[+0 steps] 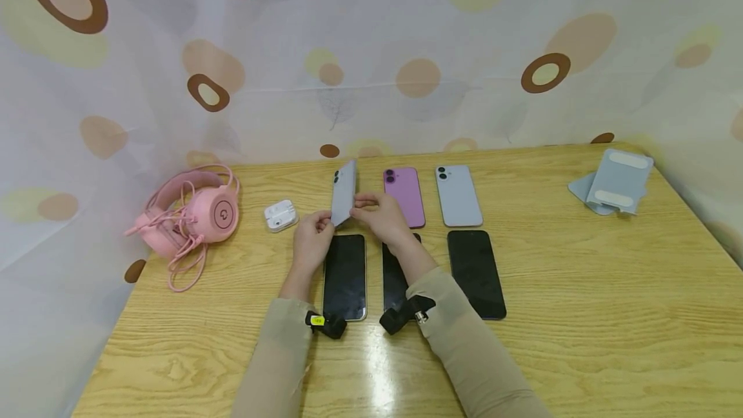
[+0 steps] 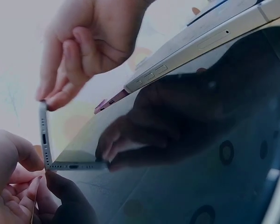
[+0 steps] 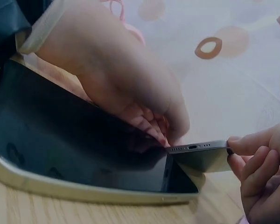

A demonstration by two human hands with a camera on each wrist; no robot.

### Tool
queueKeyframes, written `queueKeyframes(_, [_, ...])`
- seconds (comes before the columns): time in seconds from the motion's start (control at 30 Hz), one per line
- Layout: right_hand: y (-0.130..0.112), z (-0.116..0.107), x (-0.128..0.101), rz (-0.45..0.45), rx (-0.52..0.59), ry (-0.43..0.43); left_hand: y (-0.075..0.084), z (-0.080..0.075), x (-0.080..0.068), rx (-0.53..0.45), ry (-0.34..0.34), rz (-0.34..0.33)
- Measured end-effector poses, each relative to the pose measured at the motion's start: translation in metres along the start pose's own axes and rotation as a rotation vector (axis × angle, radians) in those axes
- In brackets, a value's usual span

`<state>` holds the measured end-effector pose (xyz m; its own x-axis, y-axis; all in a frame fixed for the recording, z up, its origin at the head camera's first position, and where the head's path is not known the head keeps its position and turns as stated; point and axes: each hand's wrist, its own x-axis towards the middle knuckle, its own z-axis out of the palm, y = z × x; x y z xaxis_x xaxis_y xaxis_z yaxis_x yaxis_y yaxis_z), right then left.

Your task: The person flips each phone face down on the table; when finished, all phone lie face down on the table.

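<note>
Both hands hold one pale grey-blue phone (image 1: 344, 193) by its lower end, and it is raised on edge above the wooden table (image 1: 580, 328). My left hand (image 1: 317, 229) pinches its near left corner; my right hand (image 1: 370, 207) pinches the near right corner. In the left wrist view the phone's bottom edge (image 2: 44, 135) shows its port, between the right hand's fingers (image 2: 60, 93) above and the left hand (image 2: 11, 172) below. The right wrist view shows the same edge (image 3: 198, 147). A black-screened phone (image 1: 345, 276) lies face up just under it.
A purple phone (image 1: 404, 197) and a light blue phone (image 1: 458, 195) lie face down in the back row. Two more dark-screened phones (image 1: 476, 273) lie in front, one partly under my right forearm. Pink headphones (image 1: 191, 218) and a white earbud case (image 1: 280, 215) sit at left, and grey stands (image 1: 615, 182) at right.
</note>
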<state>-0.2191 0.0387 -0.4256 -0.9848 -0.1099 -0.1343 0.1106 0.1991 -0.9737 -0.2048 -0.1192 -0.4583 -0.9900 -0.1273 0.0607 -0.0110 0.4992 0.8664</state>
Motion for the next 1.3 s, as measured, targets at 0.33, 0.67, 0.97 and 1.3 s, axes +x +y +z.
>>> queueKeyframes(0.33, [-0.008,0.014,0.001,-0.097,-0.009,-0.026,-0.002,-0.001,0.000,-0.043,-0.006,-0.022])
queueKeyframes(0.67, [-0.006,0.026,0.004,-0.136,-0.064,-0.050,0.002,-0.005,-0.005,-0.385,0.161,0.044])
queueKeyframes(0.97, [0.001,0.026,0.006,-0.114,-0.156,-0.079,-0.001,-0.007,-0.002,-0.330,0.333,0.120])
queueKeyframes(1.3, [0.006,0.009,0.008,-0.056,-0.447,-0.043,-0.002,-0.006,-0.002,-0.202,0.323,0.011])
